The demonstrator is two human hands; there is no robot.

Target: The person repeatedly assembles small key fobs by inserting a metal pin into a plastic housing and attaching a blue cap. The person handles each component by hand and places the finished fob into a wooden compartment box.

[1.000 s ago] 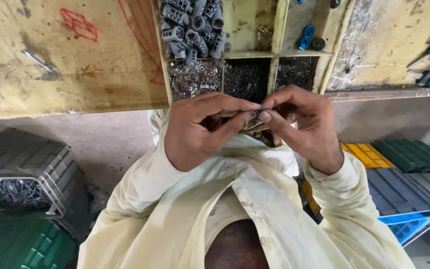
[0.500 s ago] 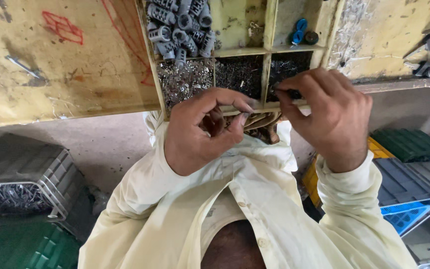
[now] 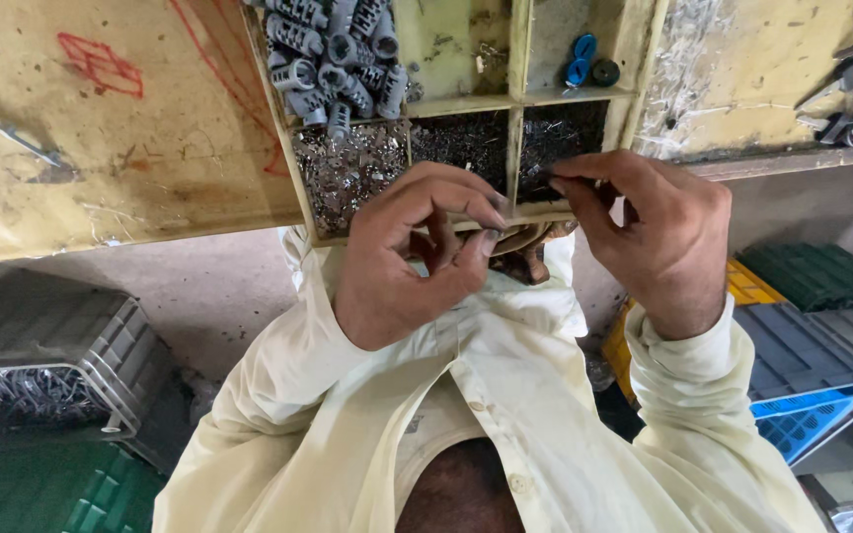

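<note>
Small brass-coloured ring part (image 3: pixel 517 237): pinched at the fingertips of the left hand (image 3: pixel 417 259), just below the divided tray (image 3: pixel 515 148). Right hand (image 3: pixel 659 237): fingertips narrowed at the tray's compartment of tiny dark metal pieces (image 3: pixel 555 148) just beyond, contents of the pinch not discernible. Step judged: picking a piece for fitting. Further left: grey plastic plugs (image 3: pixel 338 59), yellow worktop (image 3: pixel 101 148).

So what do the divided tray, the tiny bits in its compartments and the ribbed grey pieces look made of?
Divided tray: likely wood, painted yellowish, worn and stained. Tiny bits: probably metal, shiny silver glints; the right hand picks at a darker heap. Ribbed grey pieces: matte grey, possibly plastic or dull metal; hard to tell.
</note>
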